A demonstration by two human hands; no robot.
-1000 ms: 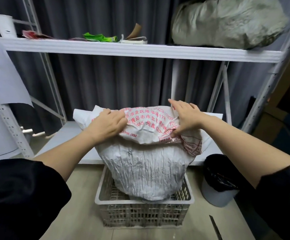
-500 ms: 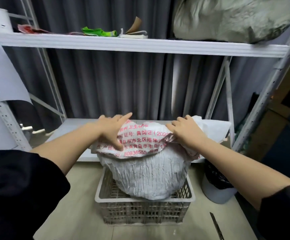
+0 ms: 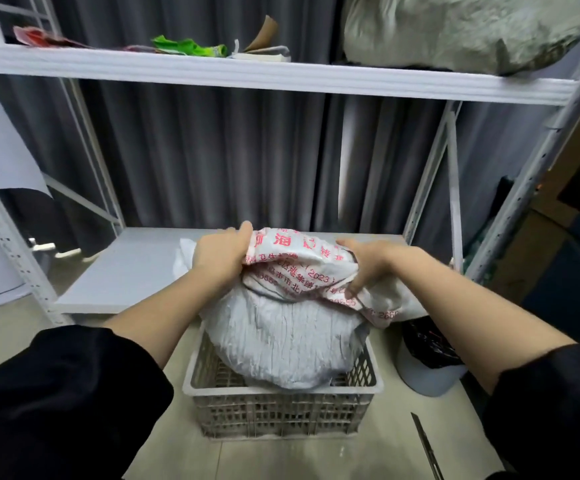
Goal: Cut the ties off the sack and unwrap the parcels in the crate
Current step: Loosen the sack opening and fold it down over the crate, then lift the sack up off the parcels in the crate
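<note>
Sack of woven white plastic, printed in red characters, is sitting bunched over a large pale bundle that is standing in the crate on the floor, in front of a low white shelf. The left hand is gripping a gathered fold at the sack's upper left edge, fingers curled over the cloth. The right hand is pressing down on the right side with fingers spread, fingertips pinching a fold of the printed fabric.

By my judgement the person is peeling the loosened sack down and away from what it is covering. To do this well, both hands should be drawing the mouth outward evenly, rolling the fabric back on itself instead of dragging it, so the bundle is staying seated in the crate and not tipping over the rim. Whether any tie is remaining I cannot tell.

The sack is looking stiff and crinkly, holding sharp creases. The bundle beneath is rounded and wrapped in thin grey-white film, pleated in fine vertical wrinkles. The crate is a rigid grey plastic lattice with a thick rim. A narrow blade-like tool is lying on the floor to the right, near a round bin lined with black plastic.
</note>
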